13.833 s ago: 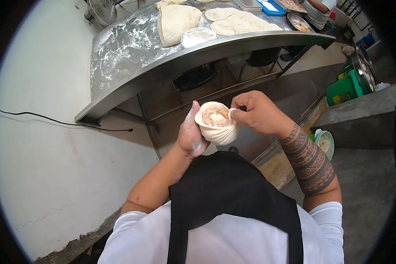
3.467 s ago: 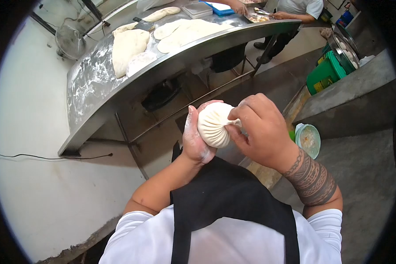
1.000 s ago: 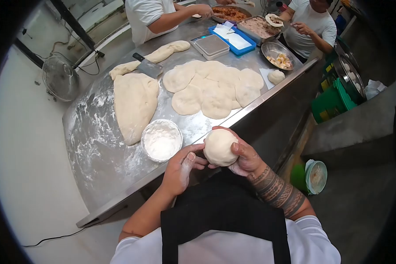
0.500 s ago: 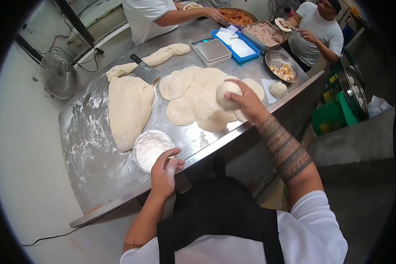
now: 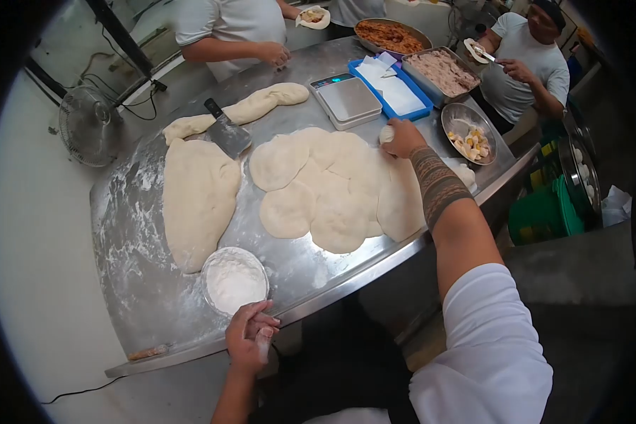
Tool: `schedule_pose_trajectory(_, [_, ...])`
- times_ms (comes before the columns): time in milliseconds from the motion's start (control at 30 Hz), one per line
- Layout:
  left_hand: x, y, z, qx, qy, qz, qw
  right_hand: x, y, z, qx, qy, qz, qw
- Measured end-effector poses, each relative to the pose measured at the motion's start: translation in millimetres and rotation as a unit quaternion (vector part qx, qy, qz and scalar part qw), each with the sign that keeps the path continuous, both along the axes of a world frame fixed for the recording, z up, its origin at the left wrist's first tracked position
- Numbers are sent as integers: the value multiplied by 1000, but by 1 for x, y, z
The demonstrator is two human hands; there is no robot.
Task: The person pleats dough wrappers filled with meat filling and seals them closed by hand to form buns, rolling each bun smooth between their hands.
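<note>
My right hand point(image 5: 405, 138) is stretched out over the far right of the flattened dough rounds point(image 5: 325, 184), closed on a dough ball point(image 5: 386, 134). Only a small pale part of the ball shows past my fingers. My left hand point(image 5: 250, 335) holds nothing, its floury fingers loosely bent and apart at the table's front edge. Just beyond it stands a bowl of flour point(image 5: 236, 281). A large slab of dough point(image 5: 199, 201) lies left of the rounds. Another dough ball point(image 5: 465, 175) is partly hidden behind my right forearm.
A dough scraper point(image 5: 229, 134) rests by a long dough roll point(image 5: 261, 104). At the back are a scale point(image 5: 346, 99), a blue tray point(image 5: 422, 113) with papers, a meat pan point(image 5: 442, 72) and an egg bowl point(image 5: 451, 120). Co-workers point(image 5: 226, 35) stand across the table, some holding filled dough.
My right hand has moved farther over the table with the dough ball, which is now mostly hidden. The view has shifted. A co-worker's hand has drawn back from the orange filling.
</note>
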State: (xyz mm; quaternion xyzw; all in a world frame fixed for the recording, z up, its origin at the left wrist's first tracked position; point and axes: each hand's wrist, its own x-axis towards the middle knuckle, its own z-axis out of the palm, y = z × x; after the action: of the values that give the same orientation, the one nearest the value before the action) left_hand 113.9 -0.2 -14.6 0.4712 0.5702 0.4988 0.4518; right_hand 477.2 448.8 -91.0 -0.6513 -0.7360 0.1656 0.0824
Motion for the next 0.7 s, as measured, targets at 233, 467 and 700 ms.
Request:
schedule_pose_trajectory(233, [2,0,0,22,34,-17,999,12,-79,53,125,22,64,990])
schedule_pose_trajectory(467, [7,1,0,56,32,-82,995,-41,-356,107,182,180,153,954])
schedule_pose_trajectory(700, [12,-30,4,80,25,-241,967,-72,-507,121,125,313,12,941])
